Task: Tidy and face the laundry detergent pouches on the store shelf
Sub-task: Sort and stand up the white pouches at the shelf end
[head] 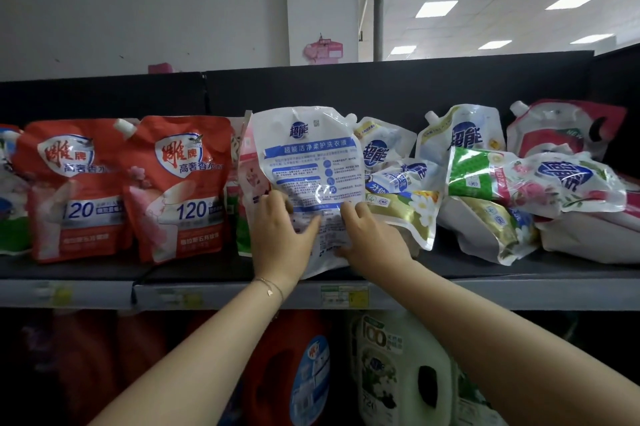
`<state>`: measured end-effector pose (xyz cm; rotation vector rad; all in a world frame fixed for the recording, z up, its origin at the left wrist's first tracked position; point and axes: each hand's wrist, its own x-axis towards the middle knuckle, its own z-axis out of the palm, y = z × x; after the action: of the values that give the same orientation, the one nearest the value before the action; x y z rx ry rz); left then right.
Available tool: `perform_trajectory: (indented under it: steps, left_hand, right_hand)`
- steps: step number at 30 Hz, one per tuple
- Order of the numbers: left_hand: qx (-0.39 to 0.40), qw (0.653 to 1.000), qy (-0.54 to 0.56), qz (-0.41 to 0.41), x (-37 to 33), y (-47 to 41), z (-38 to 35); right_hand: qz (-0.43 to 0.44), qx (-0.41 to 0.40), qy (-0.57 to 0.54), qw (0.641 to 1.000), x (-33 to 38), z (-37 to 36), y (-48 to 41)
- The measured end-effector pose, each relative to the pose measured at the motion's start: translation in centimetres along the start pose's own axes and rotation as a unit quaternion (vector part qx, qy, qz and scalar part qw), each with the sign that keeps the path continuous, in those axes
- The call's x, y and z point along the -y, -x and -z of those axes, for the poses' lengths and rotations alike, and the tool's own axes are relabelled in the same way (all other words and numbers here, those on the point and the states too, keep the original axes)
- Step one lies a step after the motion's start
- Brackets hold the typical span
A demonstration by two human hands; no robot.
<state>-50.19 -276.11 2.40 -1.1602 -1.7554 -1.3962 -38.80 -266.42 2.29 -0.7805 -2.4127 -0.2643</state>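
A white and blue detergent pouch (306, 155) stands upright at the middle of the shelf, its printed back side toward me. My left hand (282, 238) grips its lower left edge and my right hand (372, 238) grips its lower right. A pink pouch (247, 166) stands just behind it on the left. Two red-orange pouches (180, 183) (74, 186) stand upright further left, fronts facing out. To the right, several white, blue and green pouches (519, 180) lie tumbled in a heap, and a red and white pouch (561, 128) leans at the back.
The dark shelf (519, 271) has a grey price rail (207, 294) with labels along its front. Below it stand a red detergent jug (294, 366) and a white jug with a handle (398, 366). A dark back panel rises behind the pouches.
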Motion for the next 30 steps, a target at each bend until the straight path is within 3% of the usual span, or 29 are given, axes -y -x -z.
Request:
perform_trajectory:
  steps: [5, 9, 12, 19, 23, 26, 30]
  left_hand:
    - [0.109, 0.978, -0.076, -0.163, -1.5, 1.2, 0.0]
    - [0.172, 0.966, -0.098, -0.169, -3.0, 1.5, -0.8]
    - [0.185, 0.966, -0.094, -0.154, -4.5, 1.1, -1.6]
    - [0.252, 0.943, -0.046, -0.213, -7.4, 0.8, -5.3]
    - [0.32, 0.912, -0.055, -0.249, -7.9, -0.7, -8.2]
    - [0.394, 0.882, -0.101, -0.238, -8.3, -2.2, -10.1]
    - [0.428, 0.859, -0.17, -0.224, -8.5, -3.2, -12.4]
  right_hand:
    - [0.029, 0.013, -0.07, 0.997, -0.9, 0.6, 0.7]
    - [0.045, 0.026, -0.053, 0.997, -3.4, 2.4, 1.8]
    - [0.027, -0.009, -0.024, 0.999, -5.2, 3.2, 2.9]
    - [-0.175, -0.043, -0.066, 0.981, -9.8, 3.5, 3.4]
    - [-0.251, -0.01, -0.185, 0.95, -11.8, 2.8, 1.6]
    - [-0.289, -0.002, -0.257, 0.922, -12.3, 2.4, -0.1]
    - [-0.352, 0.008, -0.335, 0.874, -12.6, 2.2, -2.0]
